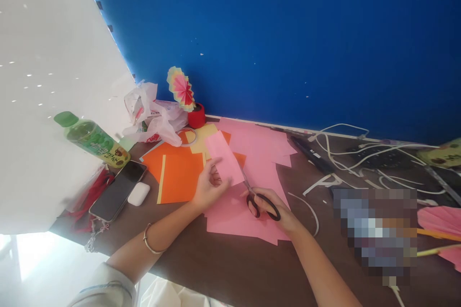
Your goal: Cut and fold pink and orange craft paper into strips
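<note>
My left hand (212, 184) is closed on a small pink sheet of paper (223, 156), its thumb near the lower edge. Black-handled scissors (268, 206) sit in my right hand (275, 208), with fingers through the loops. Their metal blades point up and left, at the right edge of the pink sheet; whether they are cutting into it I cannot tell. Under both hands lie overlapping larger pink sheets (241, 223). Left of them is an orange sheet (182, 180) with a yellow strip along one edge, and a pale yellow sheet (201, 139) lies behind.
At the left are a green drink bottle (95, 139), a phone (118, 189) and a white earbud case (139, 194). A plastic bag (154, 115) and a paper fan flower (181, 88) in a red pot (196, 116) stand at the back. White cables (338, 158) tangle at the right.
</note>
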The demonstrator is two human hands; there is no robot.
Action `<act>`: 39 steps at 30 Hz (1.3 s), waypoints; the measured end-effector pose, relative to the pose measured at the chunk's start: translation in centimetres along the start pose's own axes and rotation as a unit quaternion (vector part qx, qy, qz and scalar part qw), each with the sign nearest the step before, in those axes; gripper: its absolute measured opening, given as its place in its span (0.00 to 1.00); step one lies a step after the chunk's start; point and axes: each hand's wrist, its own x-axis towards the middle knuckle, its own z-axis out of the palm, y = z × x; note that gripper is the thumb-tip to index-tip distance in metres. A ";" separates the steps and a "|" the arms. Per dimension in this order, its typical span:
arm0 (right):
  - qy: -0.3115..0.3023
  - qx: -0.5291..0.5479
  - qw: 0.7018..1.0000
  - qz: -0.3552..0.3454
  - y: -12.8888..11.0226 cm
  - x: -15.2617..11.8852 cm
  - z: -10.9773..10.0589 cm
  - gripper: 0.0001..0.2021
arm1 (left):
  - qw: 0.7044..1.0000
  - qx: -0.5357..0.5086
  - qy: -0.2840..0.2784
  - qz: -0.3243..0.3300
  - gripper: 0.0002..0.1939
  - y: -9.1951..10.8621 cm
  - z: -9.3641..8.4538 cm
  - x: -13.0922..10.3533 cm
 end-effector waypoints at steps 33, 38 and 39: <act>0.010 -0.002 1.000 -0.002 -0.3 0.1 0.1 0.20 | 1.000 -0.009 -0.002 0.005 0.27 0.1 0.3 -0.1; 0.010 -0.011 1.000 -0.004 -0.3 0.0 0.1 0.20 | 1.000 -0.004 -0.001 0.010 0.26 0.1 0.2 -0.1; 0.011 -0.012 1.000 -0.003 -0.3 0.0 0.2 0.20 | 1.000 -0.002 -0.002 0.011 0.26 0.1 0.2 -0.1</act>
